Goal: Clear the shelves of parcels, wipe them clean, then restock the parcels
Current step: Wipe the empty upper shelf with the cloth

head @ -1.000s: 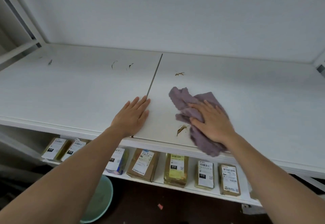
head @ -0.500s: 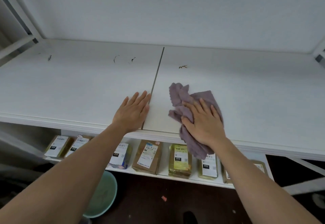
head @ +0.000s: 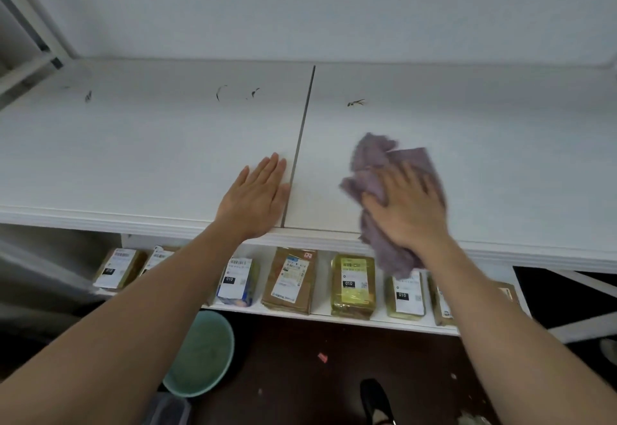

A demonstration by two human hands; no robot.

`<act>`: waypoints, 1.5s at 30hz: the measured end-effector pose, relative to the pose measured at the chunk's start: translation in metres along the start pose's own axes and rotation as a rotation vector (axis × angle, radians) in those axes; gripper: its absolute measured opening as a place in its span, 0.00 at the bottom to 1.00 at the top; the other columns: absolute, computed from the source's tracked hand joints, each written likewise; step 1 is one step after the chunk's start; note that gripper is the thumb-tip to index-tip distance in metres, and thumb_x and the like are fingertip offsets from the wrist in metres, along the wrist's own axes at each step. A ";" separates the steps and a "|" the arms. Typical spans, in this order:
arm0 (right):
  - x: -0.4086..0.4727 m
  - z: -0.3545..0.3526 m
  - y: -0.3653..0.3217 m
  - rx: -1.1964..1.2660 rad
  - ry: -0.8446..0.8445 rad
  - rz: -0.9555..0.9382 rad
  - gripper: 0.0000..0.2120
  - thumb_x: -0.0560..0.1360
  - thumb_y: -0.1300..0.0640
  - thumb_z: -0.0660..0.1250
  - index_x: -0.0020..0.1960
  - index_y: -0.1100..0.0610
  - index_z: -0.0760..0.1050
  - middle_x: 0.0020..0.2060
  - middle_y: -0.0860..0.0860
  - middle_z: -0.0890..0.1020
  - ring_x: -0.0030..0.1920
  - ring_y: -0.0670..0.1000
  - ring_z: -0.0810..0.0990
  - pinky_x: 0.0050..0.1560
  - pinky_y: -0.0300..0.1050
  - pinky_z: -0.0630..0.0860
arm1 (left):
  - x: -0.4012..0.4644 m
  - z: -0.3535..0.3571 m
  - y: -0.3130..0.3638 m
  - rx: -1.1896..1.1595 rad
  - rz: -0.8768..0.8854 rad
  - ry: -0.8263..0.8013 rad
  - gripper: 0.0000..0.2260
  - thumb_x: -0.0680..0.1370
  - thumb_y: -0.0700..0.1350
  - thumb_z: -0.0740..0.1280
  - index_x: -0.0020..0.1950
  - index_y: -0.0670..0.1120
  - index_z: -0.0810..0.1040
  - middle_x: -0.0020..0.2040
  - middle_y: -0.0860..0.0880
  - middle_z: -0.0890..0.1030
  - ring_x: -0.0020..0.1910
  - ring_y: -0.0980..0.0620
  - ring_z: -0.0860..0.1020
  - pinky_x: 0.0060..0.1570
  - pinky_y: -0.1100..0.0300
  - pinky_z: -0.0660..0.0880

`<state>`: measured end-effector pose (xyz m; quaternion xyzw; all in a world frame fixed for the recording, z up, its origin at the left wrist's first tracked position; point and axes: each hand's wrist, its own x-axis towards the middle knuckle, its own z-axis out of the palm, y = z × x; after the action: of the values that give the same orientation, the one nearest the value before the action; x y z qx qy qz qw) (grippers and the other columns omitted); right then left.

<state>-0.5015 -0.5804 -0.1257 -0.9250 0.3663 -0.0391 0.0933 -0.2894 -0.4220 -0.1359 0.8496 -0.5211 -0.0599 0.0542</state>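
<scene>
Shelf [head: 150, 157], upper level: white, flat, matte boards, two panels meeting at one dark seam [head: 302, 144]. Left hand [head: 255, 202] lies flat on the left panel just beside the seam, fingers straight and together, holding nothing. Right hand [head: 409, 211] presses a cloth [head: 377, 164] onto the right panel, fingers spread flat over it. Cloth is purple, fuzzy, crumpled; its near end hangs over the shelf's front edge. Four small dark debris marks [head: 355, 103] show toward the back. Lower shelf [head: 354, 319] carries seven visible parcels [head: 290, 279], flat, rectangular, brown or yellow-wrapped, each with a white label; the rightmost is partly hidden by the forearm. One round teal basin [head: 200, 354] stands on the dark floor below.
</scene>
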 end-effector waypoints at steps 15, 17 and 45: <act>0.030 -0.007 0.037 0.010 0.015 0.253 0.32 0.78 0.36 0.45 0.79 0.46 0.53 0.79 0.49 0.55 0.79 0.57 0.50 0.76 0.60 0.48 | 0.000 0.000 -0.004 -0.030 0.014 0.021 0.25 0.84 0.55 0.40 0.80 0.50 0.46 0.80 0.54 0.45 0.78 0.56 0.43 0.76 0.56 0.39; 0.024 -0.005 -0.006 0.011 -0.024 0.116 0.36 0.74 0.32 0.38 0.78 0.44 0.52 0.79 0.48 0.54 0.79 0.56 0.50 0.77 0.60 0.47 | 0.003 -0.001 -0.003 -0.059 0.025 0.028 0.24 0.84 0.53 0.43 0.80 0.51 0.49 0.80 0.54 0.48 0.78 0.56 0.44 0.76 0.56 0.40; 0.082 0.010 -0.011 -0.024 0.043 -0.283 0.26 0.77 0.34 0.46 0.73 0.38 0.62 0.77 0.43 0.61 0.78 0.50 0.56 0.77 0.54 0.53 | 0.072 -0.008 -0.034 -0.114 -0.060 0.148 0.21 0.84 0.49 0.47 0.78 0.51 0.57 0.79 0.55 0.56 0.77 0.59 0.51 0.76 0.59 0.44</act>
<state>-0.4328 -0.6278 -0.1327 -0.9674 0.2346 -0.0674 0.0681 -0.2251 -0.4708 -0.1363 0.8625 -0.4857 -0.0283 0.1391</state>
